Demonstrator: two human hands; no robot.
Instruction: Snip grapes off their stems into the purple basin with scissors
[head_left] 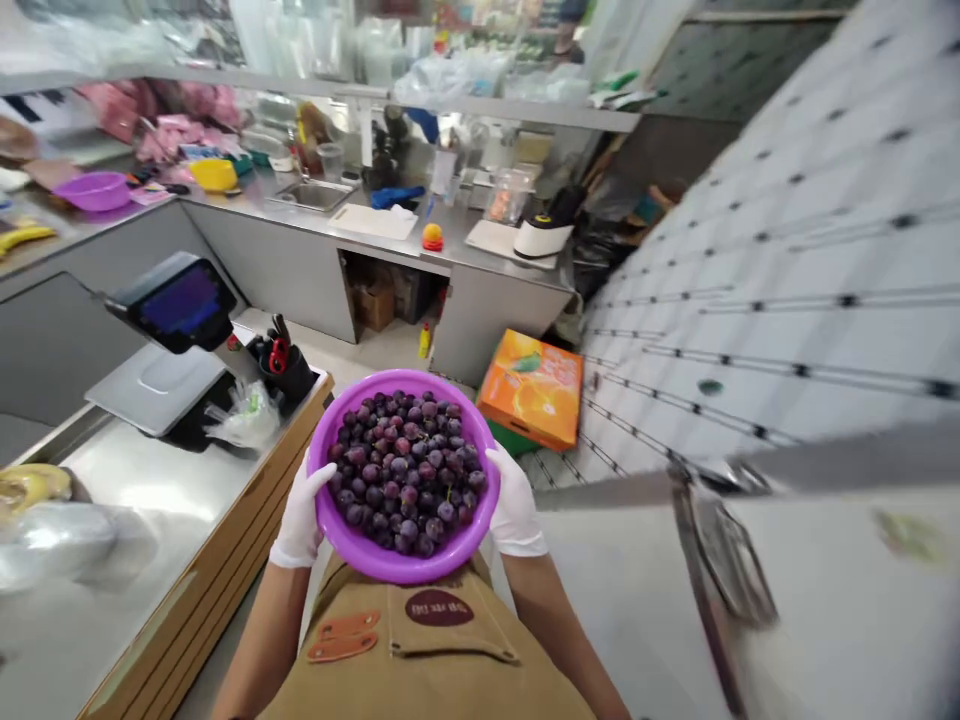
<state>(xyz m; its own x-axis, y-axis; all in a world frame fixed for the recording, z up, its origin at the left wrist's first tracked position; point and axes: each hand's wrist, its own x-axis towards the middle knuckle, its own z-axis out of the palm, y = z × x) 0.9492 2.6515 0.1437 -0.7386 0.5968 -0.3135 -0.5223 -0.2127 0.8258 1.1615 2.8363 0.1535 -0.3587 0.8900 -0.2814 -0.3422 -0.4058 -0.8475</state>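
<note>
Gripping both sides of a purple plastic bowl (405, 571), the gloved pair has it approx. level, right in front of the tan apron (420, 675); that's where the load is rn. Left hand (300, 512) is at 9 o'clock, closed on the rim w/ the thumb over the lip; right hand (514, 505) is clamped at 3 o'clock, most fingers out of sight. Inside, dark purple grapes (405, 475), loose & heaped close to rim height.

Step in hand: looks like a two-handed carry, no picking or sorting going on. Next move, I'd judge, calls for a flat bowl, firm grips & no sudden tilt, as top grapes could roll off.

Edges now! Steel-topped counter (176, 487) has its wooden side running from approx. 10:30 down to 8, v. near the left hand; scale (161, 385) up at 9:30, black cup (298, 378) at 10:30. Orange carton (532, 395) sits at 2, so that corner's tight. At 3–4, white surface (637, 570), blurry metal gear on it, can't ID. Best open room: 12 o'clock, tiled floor (386, 352), tho a yellow bottle (425, 340) stands there.
</note>
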